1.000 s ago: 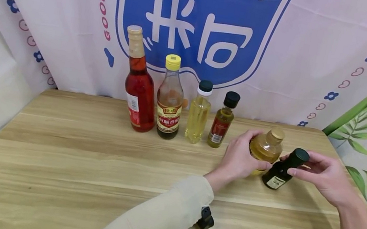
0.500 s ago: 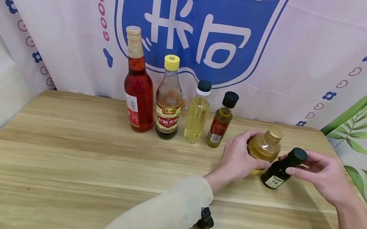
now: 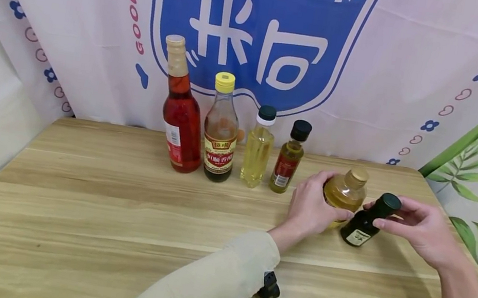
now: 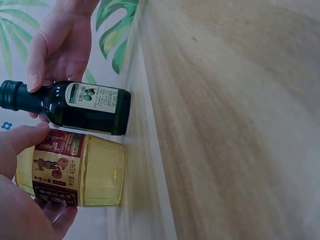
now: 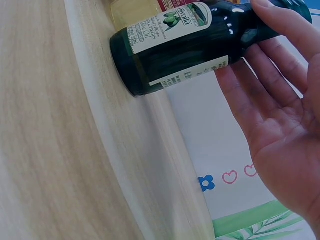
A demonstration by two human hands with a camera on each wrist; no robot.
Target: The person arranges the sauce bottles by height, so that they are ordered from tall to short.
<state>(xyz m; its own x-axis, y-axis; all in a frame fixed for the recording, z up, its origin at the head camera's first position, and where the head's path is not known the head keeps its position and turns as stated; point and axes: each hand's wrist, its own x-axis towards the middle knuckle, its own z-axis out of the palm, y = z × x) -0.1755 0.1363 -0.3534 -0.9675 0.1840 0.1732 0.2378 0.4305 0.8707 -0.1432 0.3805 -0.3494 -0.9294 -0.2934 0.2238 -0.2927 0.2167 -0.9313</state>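
My left hand grips a squat clear bottle of yellow cooking oil, its thumb across the near side. In the left wrist view a red and gold label wraps the oil bottle. Close on its right stands a dark green olive oil bottle with a green cap. The right hand pinches this bottle by its neck, thumb in front and fingers behind. In the right wrist view the olive oil bottle's base is at the tabletop. Both bottles look upright and nearly touching.
Along the back stand a tall red bottle, a yellow-capped vinegar bottle, a pale oil bottle and a small black-capped bottle. Behind the wooden table hangs a printed curtain.
Both hands keep their hold on the two bottles, which stay in place. The head view shifts only very slightly.
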